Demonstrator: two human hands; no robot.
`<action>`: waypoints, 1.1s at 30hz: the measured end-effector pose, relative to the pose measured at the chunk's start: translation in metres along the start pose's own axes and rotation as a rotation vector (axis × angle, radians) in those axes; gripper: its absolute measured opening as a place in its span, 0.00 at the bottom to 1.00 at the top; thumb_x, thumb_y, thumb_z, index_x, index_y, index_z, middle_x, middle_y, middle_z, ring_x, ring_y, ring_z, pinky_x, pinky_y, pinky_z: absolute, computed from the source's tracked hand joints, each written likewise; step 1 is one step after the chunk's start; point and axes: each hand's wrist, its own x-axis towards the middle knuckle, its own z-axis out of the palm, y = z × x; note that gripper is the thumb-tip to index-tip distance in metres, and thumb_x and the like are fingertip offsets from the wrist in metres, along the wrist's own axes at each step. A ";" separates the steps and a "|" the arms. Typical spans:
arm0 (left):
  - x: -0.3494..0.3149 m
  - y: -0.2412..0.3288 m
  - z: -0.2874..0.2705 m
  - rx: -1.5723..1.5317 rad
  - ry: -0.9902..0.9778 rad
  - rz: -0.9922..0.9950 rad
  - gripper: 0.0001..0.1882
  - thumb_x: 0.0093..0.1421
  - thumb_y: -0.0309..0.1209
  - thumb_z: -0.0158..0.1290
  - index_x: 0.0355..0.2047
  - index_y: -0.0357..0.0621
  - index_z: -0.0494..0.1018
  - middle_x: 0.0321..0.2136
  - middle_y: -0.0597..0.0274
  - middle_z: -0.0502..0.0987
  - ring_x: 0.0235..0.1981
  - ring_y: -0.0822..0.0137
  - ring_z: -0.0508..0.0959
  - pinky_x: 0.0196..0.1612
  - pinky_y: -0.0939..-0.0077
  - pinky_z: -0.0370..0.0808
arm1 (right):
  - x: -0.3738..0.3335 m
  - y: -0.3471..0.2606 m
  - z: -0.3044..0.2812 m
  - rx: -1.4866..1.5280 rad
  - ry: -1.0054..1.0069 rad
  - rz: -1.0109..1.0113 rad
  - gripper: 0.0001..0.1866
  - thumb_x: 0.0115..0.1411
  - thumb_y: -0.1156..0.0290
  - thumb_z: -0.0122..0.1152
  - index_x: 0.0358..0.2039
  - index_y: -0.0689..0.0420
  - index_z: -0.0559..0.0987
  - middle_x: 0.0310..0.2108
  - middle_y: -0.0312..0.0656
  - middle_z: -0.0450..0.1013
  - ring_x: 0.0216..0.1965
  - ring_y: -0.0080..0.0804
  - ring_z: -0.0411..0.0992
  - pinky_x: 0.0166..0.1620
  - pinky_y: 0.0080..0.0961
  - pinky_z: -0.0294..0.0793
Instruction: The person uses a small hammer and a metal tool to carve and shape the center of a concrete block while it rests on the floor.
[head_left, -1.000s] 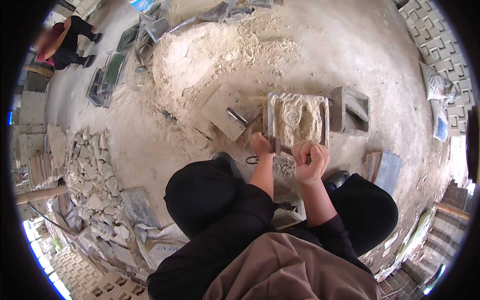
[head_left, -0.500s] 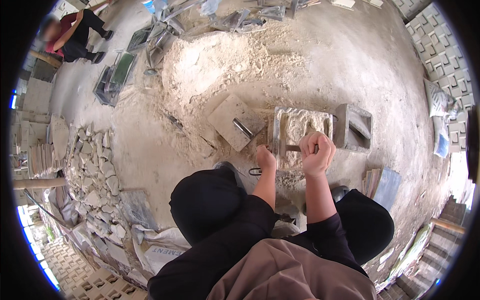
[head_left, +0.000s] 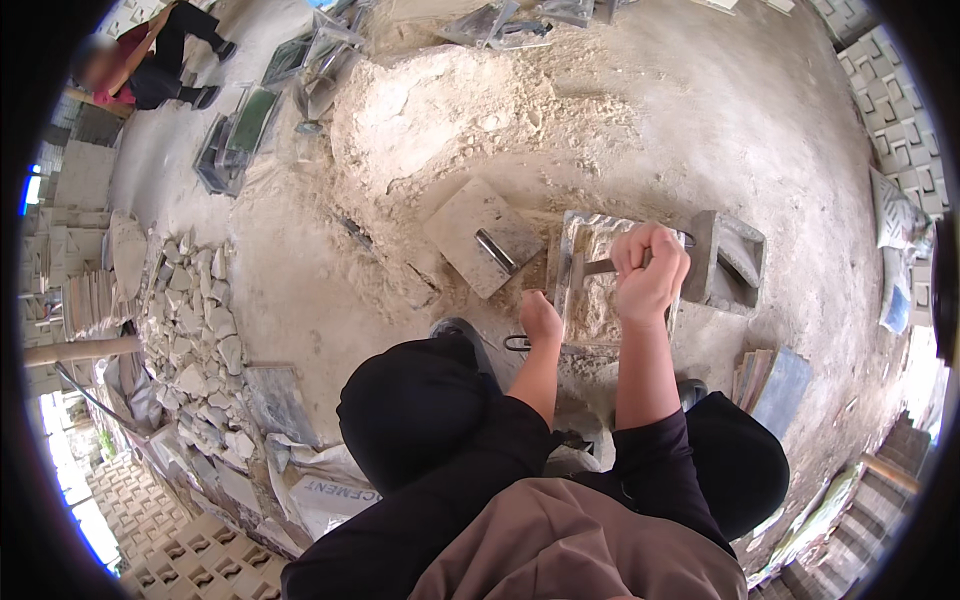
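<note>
A rectangular mould (head_left: pixel 557 262) lies on the floor in front of me, filled with pale, crumbly cement mix (head_left: pixel 603 322) whose surface is ridged. My right hand (head_left: pixel 652 278) is wrapped around the handle of a flat-bladed scraper (head_left: pixel 598 267), held over the mix. The blade reaches left toward the mould's left side. My left hand (head_left: pixel 541 318) is closed at the mould's near left edge; its fingers hide what they grip. Left of the mould rests a square board (head_left: pixel 460 222) with a shiny metal tube handle (head_left: pixel 496 252). A metal loop (head_left: pixel 517 343) shows below my left hand.
Right of the mould stands a grey open box (head_left: pixel 706 285) with a slanted piece inside. Beyond lies a heap of pale powder (head_left: pixel 430 110), with metal moulds (head_left: pixel 235 140) behind. Broken pieces (head_left: pixel 200 340) are piled left. A person (head_left: pixel 150 65) sits far left. Thin plates (head_left: pixel 778 390) lean at right.
My right hand and the scraper have moved up and slightly right over the mix. My left hand stays at the mould's edge. The whole view has shifted slightly.
</note>
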 end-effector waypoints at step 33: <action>-0.034 0.081 0.005 0.308 -0.165 0.895 0.27 0.51 0.34 0.43 0.53 0.45 0.58 0.54 0.56 0.59 0.58 0.56 0.55 0.57 0.52 0.47 | 0.058 -0.120 -0.057 -0.030 -0.459 -0.083 0.21 0.58 0.67 0.33 0.08 0.56 0.57 0.07 0.35 0.53 0.10 0.21 0.49 0.15 0.19 0.48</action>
